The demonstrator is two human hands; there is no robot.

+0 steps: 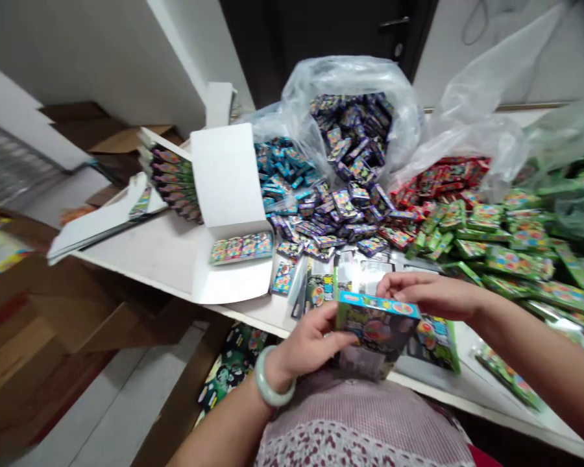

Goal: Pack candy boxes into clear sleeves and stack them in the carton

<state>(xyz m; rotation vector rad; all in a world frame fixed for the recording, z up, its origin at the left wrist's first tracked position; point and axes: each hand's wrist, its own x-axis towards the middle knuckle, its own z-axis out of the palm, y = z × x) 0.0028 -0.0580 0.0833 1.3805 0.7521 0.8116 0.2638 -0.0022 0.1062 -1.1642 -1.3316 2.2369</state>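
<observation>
My left hand (316, 340) is closed round the left side of a dark printed packet (377, 334), its thumb lying across the front face. A bright blue strip with cartoon pictures, like the side of a small box (377, 303), shows along the packet's top. At the far top edge, my right hand (423, 292) has its fingers curled against the packet; the exact grip is partly hidden. Below and behind lie more printed packets (431, 340) with green edges. Near my left hand, a small blue box (284, 277) rests on the table.
An open white carton (231, 175) holds a row of small boxes. Heaps of blue (285, 168), purple (343, 204), red (442, 181) and green boxes (516, 240) spread over the white table (175, 250), some spilling from clear plastic bags (302, 81). Brown cartons (43, 324) stand at left.
</observation>
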